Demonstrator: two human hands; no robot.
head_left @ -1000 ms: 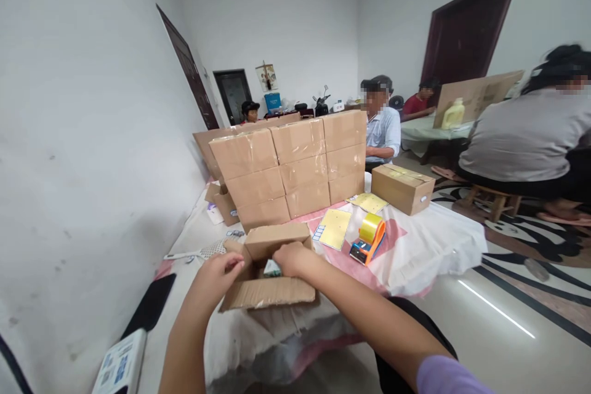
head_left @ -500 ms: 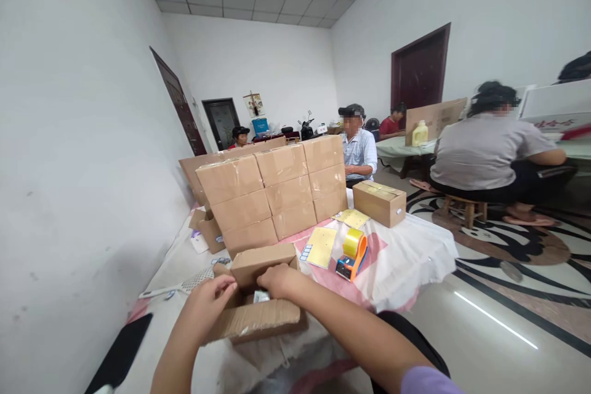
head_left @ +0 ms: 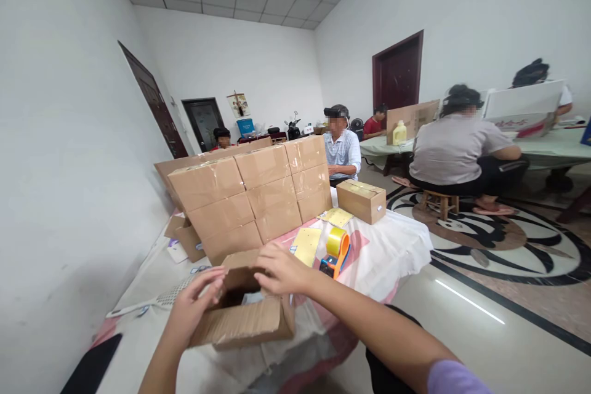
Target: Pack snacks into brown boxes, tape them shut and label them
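An open cardboard box (head_left: 247, 320) sits in front of me on the cloth-covered table, its near flap folded out toward me. Something pale (head_left: 253, 299) lies inside, too shaded to name. My left hand (head_left: 196, 301) is at the box's left side, fingers loosely curved and apart from the thumb. Over the right side of the opening reaches my right hand (head_left: 279, 269), its fingers spread and bent downward at the rim. Neither hand visibly grips anything. To the right stands an orange and blue tape dispenser (head_left: 337, 252) with a yellow roll, beside a yellow printed sheet (head_left: 306, 246).
A wall of stacked taped cartons (head_left: 252, 194) rises behind the box. Farther right is one closed carton (head_left: 361, 200). On the left lie a white perforated paddle (head_left: 164, 300) and a smaller open box (head_left: 187, 237). Across the table sits a person (head_left: 342, 151); others sit at the right.
My right hand has come up out of the box to its right rim. My left hand stays by the left side, its fingers spread a little more. The view has swung right.
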